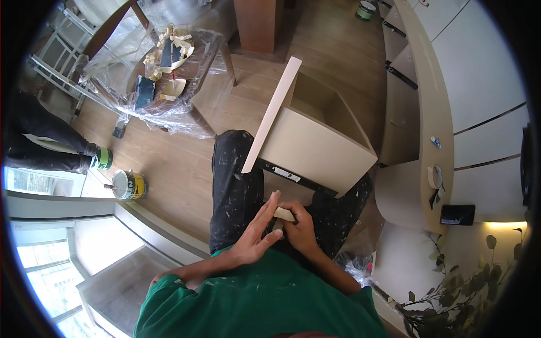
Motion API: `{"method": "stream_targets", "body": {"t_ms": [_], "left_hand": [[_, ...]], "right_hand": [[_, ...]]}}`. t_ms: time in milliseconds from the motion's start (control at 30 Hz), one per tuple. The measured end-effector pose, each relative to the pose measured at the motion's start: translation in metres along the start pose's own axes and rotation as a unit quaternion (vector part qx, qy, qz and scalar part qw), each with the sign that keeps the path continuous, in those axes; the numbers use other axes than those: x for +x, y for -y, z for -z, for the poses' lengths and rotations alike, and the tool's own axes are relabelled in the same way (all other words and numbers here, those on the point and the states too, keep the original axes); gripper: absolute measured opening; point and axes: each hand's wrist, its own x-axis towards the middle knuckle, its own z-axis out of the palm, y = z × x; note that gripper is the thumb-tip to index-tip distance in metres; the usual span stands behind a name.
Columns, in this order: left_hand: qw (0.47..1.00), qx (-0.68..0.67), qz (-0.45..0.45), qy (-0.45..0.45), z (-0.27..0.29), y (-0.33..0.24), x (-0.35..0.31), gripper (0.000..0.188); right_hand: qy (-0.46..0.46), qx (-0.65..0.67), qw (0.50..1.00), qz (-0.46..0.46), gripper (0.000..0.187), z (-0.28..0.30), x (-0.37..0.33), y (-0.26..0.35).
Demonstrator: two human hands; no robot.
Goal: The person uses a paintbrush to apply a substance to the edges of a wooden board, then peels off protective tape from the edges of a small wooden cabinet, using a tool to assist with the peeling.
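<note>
My right hand [300,230] is closed round a small folded beige piece [284,214], which looks like paper or sandpaper; its exact kind is hard to make out. Beside it my left hand [256,234] is held flat, fingers stretched out and thumb apart, its palm turned toward the right hand. Just beyond both hands a cream drawer [315,143] rests tilted across my paint-spotted dark trousers [234,191]. Its front panel [272,115] leans to the left. Along the drawer's near lower edge runs a black slide rail [296,177] with a white label.
At the far left stands a plastic-wrapped chair [197,67] bearing crumpled masking tape and dark sheets. Paint cans [128,185] stand on the wooden floor, near another person's legs [51,141]. A curved counter [434,112] with a tape roll [434,176] runs along the right, above a leafy plant [462,287].
</note>
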Motion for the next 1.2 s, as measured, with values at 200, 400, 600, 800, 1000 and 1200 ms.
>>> {"method": "stream_targets", "body": {"t_ms": [200,400,600,800,1000,1200], "left_hand": [[0.948,0.239,-0.033,-0.209,0.060,-0.014,0.022,0.093],[0.938,0.311,0.002,-0.153,0.098,-0.003,0.093,0.087],[0.889,0.427,-0.010,-0.164,0.087,0.011,0.132,0.039],[0.849,0.501,-0.021,-0.166,0.093,0.010,0.134,0.037],[0.785,0.584,-0.093,-0.187,0.102,-0.018,0.154,0.037],[0.787,0.587,-0.086,-0.167,0.119,-0.092,0.250,0.048]], "right_hand": [[-0.095,-0.109,0.977,0.155,0.007,0.059,-0.003,0.013],[-0.357,-0.198,0.911,0.061,0.049,0.138,0.019,0.026],[-0.254,-0.449,0.856,0.026,0.045,0.149,0.031,-0.007],[-0.298,-0.407,0.860,0.073,0.046,0.147,0.045,-0.001],[-0.284,-0.369,0.883,0.059,0.050,0.164,0.062,0.033],[-0.259,-0.414,0.871,0.057,0.066,0.211,0.132,0.083]]}}
